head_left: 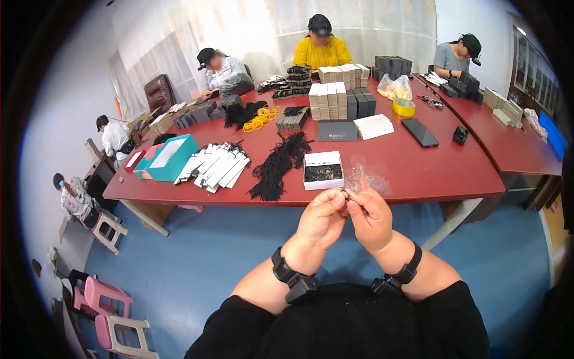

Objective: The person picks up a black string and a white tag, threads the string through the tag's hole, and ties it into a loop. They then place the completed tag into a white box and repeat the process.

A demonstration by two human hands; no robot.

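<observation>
Just past the table's near edge, my left hand [324, 220] and my right hand [372, 222] meet fingertip to fingertip. Both are closed in a pinch around something small and dark, mostly hidden by the fingers. Directly beyond them on the red table [371, 149] stands an open white box [323, 185] with many tiny dark pieces inside. A crumpled clear plastic bag [378, 182] lies by the right fingertips. Left of the box is a heap of black cords [278, 170], and beside it a pile of white tags or cards [216, 169] with black cords.
A teal box [173, 158], stacked cards [328, 102], yellow bands [261, 118], a yellow tape roll [403, 107], a black phone [420, 133] and a small black device [460, 135] occupy the table. Several people sit around. Pink-and-white stools [122, 335] stand at lower left.
</observation>
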